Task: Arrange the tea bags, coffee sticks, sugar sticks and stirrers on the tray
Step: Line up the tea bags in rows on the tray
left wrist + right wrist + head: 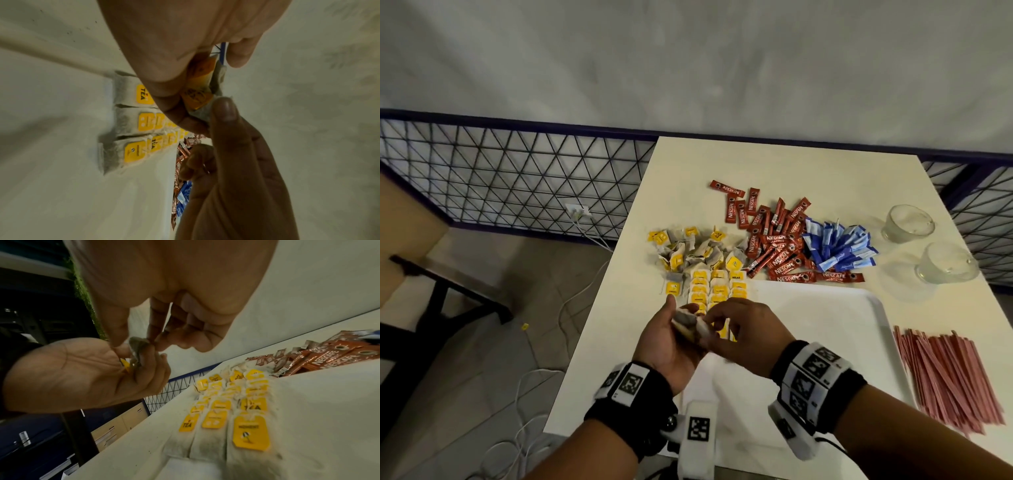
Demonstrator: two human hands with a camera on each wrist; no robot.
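My left hand (671,346) cups a small stack of tea bags (690,325) at lower centre; my right hand (748,329) pinches the top one. Wrist views show yellow "TEA" tags. Three tea-bag rows (717,291) fill the white tray (825,329) corner; loose piles on the bench (808,164) above.

two glass cups (907,223), one tray (825,318) – tea bags (719,291), sticks uncountable

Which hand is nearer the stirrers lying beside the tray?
Right. The right hand is over the tray's left part, with bare tray between it and the stirrers. The left hand, gripping tea bags, is farther left.
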